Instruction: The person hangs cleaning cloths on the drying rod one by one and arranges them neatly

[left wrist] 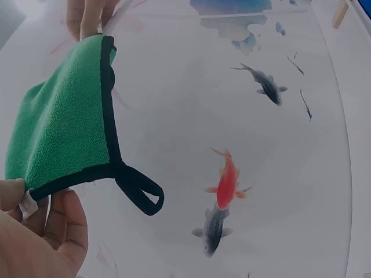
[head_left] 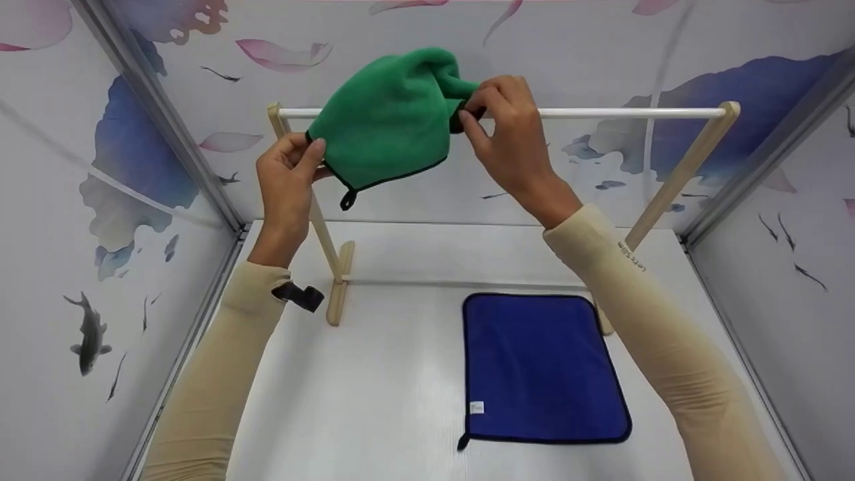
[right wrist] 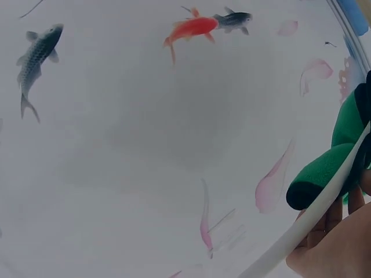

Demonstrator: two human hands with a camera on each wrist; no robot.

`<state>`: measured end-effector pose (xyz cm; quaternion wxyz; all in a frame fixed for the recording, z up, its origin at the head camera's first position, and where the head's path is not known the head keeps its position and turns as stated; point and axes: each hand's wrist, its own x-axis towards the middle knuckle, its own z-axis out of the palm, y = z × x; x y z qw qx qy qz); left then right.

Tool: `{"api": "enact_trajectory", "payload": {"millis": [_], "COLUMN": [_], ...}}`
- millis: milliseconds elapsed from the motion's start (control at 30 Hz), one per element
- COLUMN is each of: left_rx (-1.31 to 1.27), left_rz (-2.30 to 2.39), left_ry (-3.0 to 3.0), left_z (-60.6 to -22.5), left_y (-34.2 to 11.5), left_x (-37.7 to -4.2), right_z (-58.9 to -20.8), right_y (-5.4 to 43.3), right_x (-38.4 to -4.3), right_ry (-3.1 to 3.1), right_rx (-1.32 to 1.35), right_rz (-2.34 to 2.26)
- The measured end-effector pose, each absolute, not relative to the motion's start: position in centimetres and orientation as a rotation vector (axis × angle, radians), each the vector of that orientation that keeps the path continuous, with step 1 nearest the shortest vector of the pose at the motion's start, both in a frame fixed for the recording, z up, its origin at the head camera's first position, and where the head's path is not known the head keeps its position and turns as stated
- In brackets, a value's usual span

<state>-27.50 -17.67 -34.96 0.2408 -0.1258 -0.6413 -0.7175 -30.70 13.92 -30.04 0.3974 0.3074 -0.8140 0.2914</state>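
Note:
A green cloth (head_left: 384, 120) with black edging and a corner loop is held up at the white rail (head_left: 628, 113), bunched toward its right side. With thumb and fingers my left hand (head_left: 287, 180) pinches its lower left edge, where a small white tag (left wrist: 27, 205) shows in the left wrist view. My right hand (head_left: 511, 130) pinches the cloth's dark right edge close to the rail. In the right wrist view, green folds (right wrist: 324, 174) lie beside the rail near the right hand (right wrist: 336, 243). Part of the cloth behind the rail is hidden.
A blue cloth (head_left: 541, 367) with black edging lies flat on the white floor panel (head_left: 374, 401), below the rack. Wooden posts (head_left: 681, 174) carry the rail at each end. Printed walls (head_left: 53, 200) enclose both sides and the back.

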Motion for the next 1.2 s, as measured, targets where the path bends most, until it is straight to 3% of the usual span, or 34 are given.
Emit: {"api": "enact_trajectory", "payload": {"millis": [233,700,1200], "left_rx": [-0.341,-0.360,-0.313], "left_rz": [-1.952,-1.965,-1.995], "left_ry": [-1.741,-1.754,-1.773], "left_z": [-34.8,-35.3,-35.8], "left_y": [-18.1,-17.6,-17.2], "left_x": [-27.5,-27.9,-28.1], "right_z": [-30.3,-28.7,-28.0], "right_y": [12.5,9.3,8.8], "right_x": [-30.3,-29.2,-29.1], "right_ry": [-2.061,-2.354,-2.356], "right_rx": [0.725,0.253,0.265], "right_rz": [0.739,0.705,0.876]}}
